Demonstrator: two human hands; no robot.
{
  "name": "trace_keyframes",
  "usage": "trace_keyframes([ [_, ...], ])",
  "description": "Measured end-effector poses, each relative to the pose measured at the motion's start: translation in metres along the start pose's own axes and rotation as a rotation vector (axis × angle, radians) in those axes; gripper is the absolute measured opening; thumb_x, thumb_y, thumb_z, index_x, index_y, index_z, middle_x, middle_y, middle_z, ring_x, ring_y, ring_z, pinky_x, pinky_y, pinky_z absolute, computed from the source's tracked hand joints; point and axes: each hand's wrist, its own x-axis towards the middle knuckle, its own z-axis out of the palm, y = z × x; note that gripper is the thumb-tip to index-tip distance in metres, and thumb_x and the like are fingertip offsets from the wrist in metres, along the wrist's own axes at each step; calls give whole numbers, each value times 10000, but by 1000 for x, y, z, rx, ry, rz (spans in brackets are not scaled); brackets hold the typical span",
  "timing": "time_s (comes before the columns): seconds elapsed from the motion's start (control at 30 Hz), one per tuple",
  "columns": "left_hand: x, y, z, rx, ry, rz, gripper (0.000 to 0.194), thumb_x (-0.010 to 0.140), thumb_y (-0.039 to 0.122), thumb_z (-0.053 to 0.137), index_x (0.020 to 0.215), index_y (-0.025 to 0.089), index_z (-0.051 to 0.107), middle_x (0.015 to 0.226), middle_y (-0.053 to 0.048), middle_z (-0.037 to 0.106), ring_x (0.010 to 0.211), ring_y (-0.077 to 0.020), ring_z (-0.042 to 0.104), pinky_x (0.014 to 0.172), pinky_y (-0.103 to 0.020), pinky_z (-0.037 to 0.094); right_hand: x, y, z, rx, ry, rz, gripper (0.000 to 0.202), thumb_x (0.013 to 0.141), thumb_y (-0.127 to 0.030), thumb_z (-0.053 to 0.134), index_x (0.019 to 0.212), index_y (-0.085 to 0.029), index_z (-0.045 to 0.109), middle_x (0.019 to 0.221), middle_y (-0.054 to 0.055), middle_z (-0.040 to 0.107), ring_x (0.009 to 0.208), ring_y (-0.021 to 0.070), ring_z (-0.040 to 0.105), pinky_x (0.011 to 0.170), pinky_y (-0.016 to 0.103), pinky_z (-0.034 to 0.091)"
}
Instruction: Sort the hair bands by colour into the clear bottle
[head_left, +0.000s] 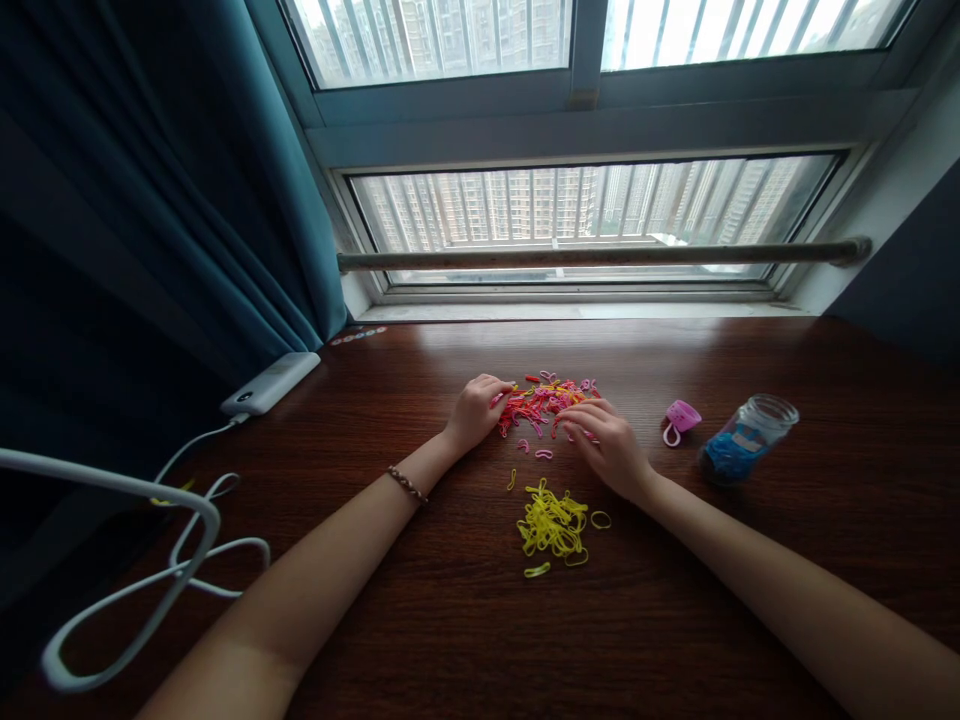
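A loose pile of pink, red and orange rubber bands (541,402) lies on the dark wooden table. My left hand (478,410) rests at the pile's left edge, thumb and fingers pinched together; whatever lies between the fingertips is too small to make out. On the pile's right side is my right hand (606,440), its fingers stretched out over the bands. Closer to me sits a heap of yellow rubber bands (553,522), with a few single ones around it. Two or so pink bands lie between the heaps.
A clear jar (750,440) with blue contents stands tilted-looking at the right, beside a pink lid with a loop (682,415). At the left, a white power bank (271,383) has a white cable (202,530) curling over the table. A blue curtain (247,200) and a window border the table.
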Motion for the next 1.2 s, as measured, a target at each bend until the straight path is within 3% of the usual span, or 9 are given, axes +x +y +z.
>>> trace_keyframes([
  [0.07,1,10,-3,-81,5,35,100,784,171,527,811,154,622,799,-69,633,790,-173,559,757,-322,455,0,14,4,-104,70,148,251,853,-236,422,1001,-170,615,1005,82,625,998,213,469,898,395,372],
  [0.17,3,37,-9,-227,-62,115,90,775,180,533,792,149,616,791,-71,626,790,-168,559,760,-313,455,-2,26,10,-204,47,257,280,836,-213,421,1046,-173,601,1108,75,591,1064,237,416,909,422,347],
  [0.37,2,98,-20,-496,-592,408,80,722,126,548,746,163,614,762,-48,636,779,-151,554,768,-261,442,-2,24,14,-284,-45,315,360,838,-182,385,1168,-227,521,1229,14,519,1118,243,356,906,427,323],
  [0.53,-1,110,-22,-523,-727,483,89,717,129,564,721,182,635,781,-36,646,832,-158,538,850,-280,404,-2,24,12,-274,-21,340,382,835,-162,373,1195,-196,495,1213,32,527,1106,228,365,917,403,319],
  [0.77,3,103,-18,-601,-735,410,60,701,239,656,678,184,650,800,-36,646,868,-159,537,855,-268,401,-4,24,12,-259,-18,330,312,827,-189,403,1064,-245,599,1171,-1,559,1073,242,365,903,411,319],
  [0.87,7,87,-15,-600,-635,294,126,716,290,641,688,167,644,812,-44,638,832,-149,557,820,-264,422,-3,25,13,-250,-8,346,313,825,-190,400,1069,-217,594,1153,22,571,1054,243,379,888,410,330],
  [1.03,11,35,-8,-270,-258,61,206,815,320,510,891,175,634,951,-77,627,964,-191,531,884,-351,398,-3,28,14,-223,11,357,331,815,-178,388,1093,-187,568,1125,50,581,1030,234,405,884,401,339],
  [1.1,9,17,-5,-120,-216,61,235,822,302,497,1006,201,603,1053,-72,608,1076,-209,473,951,-401,340,-3,29,14,-226,14,359,346,807,-172,386,1109,-178,555,1132,59,572,1037,236,403,887,402,340],
  [1.2,3,4,-1,45,-282,74,288,843,303,457,1115,260,543,1196,-36,542,1217,-227,339,1003,-468,237,-3,30,15,-257,37,364,365,794,-169,389,1125,-161,545,1194,81,521,1072,249,377,889,411,341],
])
